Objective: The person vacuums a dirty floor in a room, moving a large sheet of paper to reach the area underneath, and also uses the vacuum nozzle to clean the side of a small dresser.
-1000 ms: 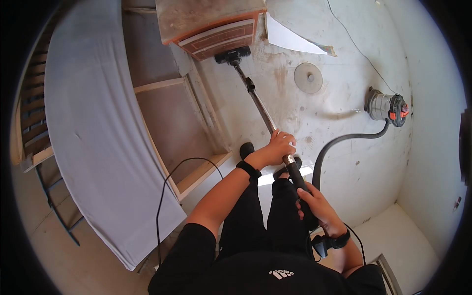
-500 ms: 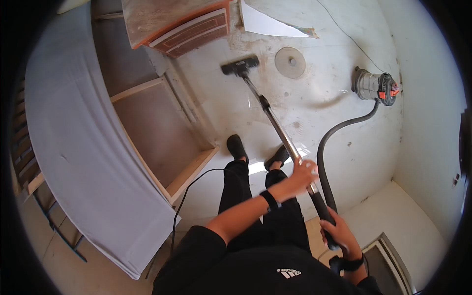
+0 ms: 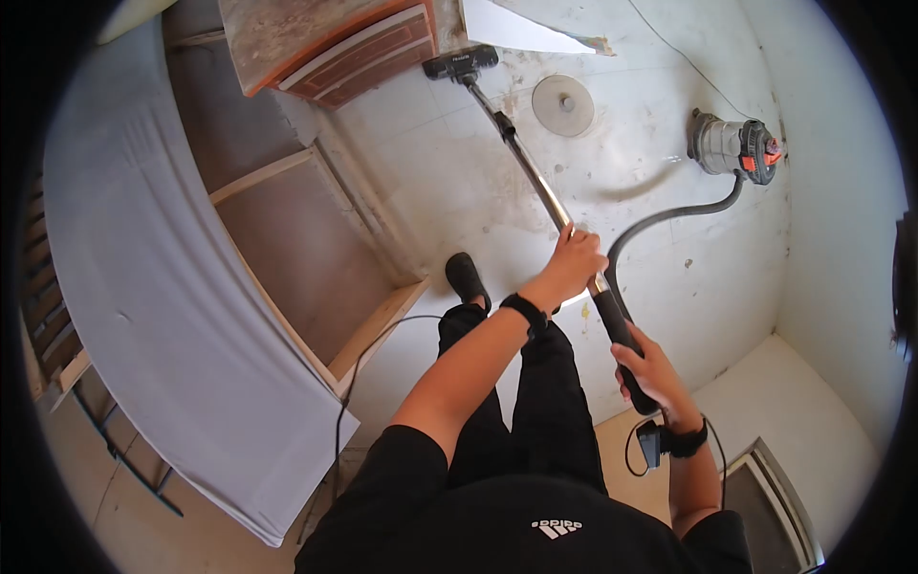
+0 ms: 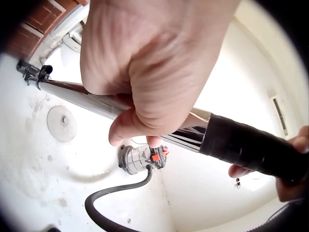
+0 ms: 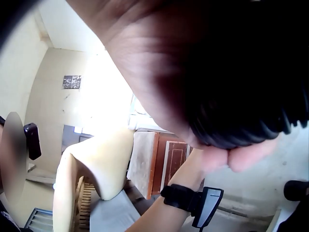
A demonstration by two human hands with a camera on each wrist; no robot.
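Note:
In the head view my left hand (image 3: 577, 260) grips the shiny metal tube of a vacuum cleaner wand (image 3: 540, 182). Farther back, my right hand (image 3: 650, 371) holds the wand's black handle (image 3: 617, 320), fingers curled around it. The black floor nozzle (image 3: 462, 63) lies on the floor beside the corner of a wooden cabinet (image 3: 368, 62). From the left wrist, the fingers of that hand wrap the tube (image 4: 82, 99) just ahead of the handle. The right wrist view shows a ribbed black hose end (image 5: 236, 128) against my right palm.
A grey canister vacuum (image 3: 732, 148) stands by the right wall, its black hose (image 3: 669, 212) curving to the handle. On the floor lie a round disc (image 3: 563, 106) and a white sheet (image 3: 521, 31). A wooden frame (image 3: 382, 325) and grey-covered surface (image 3: 182, 287) flank my left side.
The nozzle was drawn back from the cabinet front, then pushed forward again to the cabinet's right corner by the white sheet. Both hands kept hold of the wand, and the view shifted.

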